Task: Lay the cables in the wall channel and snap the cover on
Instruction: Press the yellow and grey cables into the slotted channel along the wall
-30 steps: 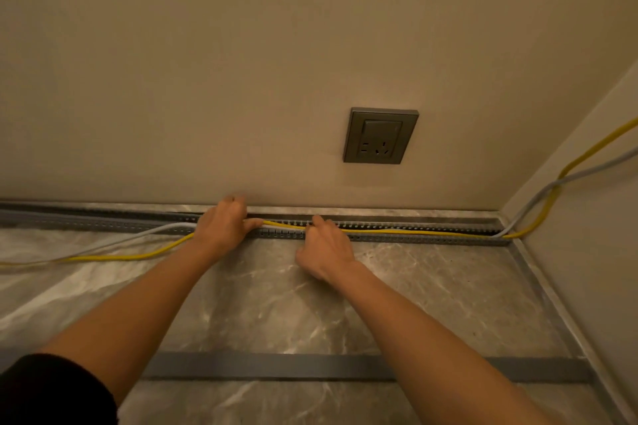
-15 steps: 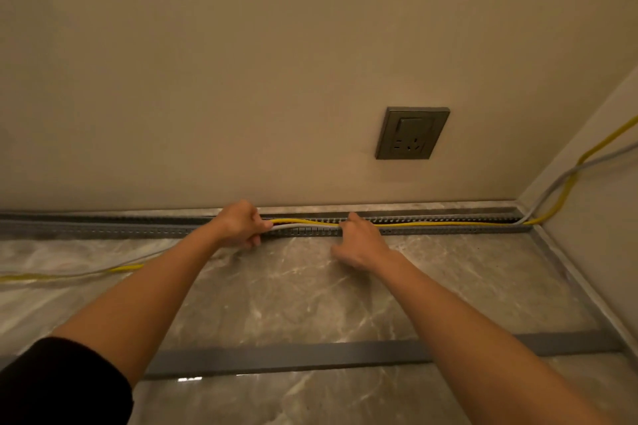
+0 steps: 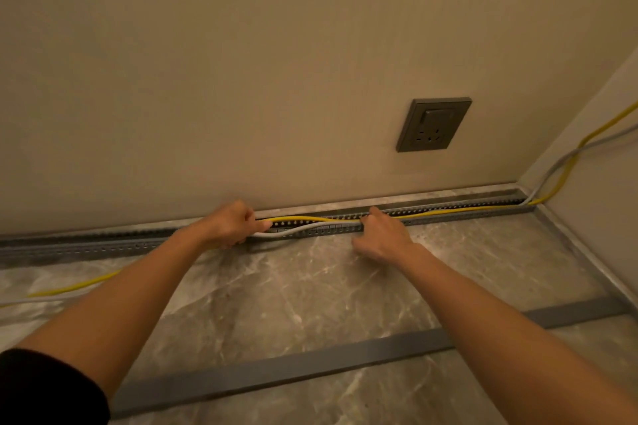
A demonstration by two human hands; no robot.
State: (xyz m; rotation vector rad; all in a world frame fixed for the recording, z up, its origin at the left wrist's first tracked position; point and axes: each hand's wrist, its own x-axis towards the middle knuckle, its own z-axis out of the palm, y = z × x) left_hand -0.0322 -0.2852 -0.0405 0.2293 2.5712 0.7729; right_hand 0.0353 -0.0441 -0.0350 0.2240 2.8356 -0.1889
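Left hand grips yellow cable and grey cable at slotted channel; right hand presses them in. Cover strip loose on floor.

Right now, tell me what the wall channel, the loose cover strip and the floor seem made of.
Wall channel: likely moulded plastic, matt grey; its evenly slotted walls suggest it. Cover strip: probably the same matt grey plastic, a thin flat length. Floor: polished stone or marble-look tile, which I cannot tell; veined, with glossy reflections.
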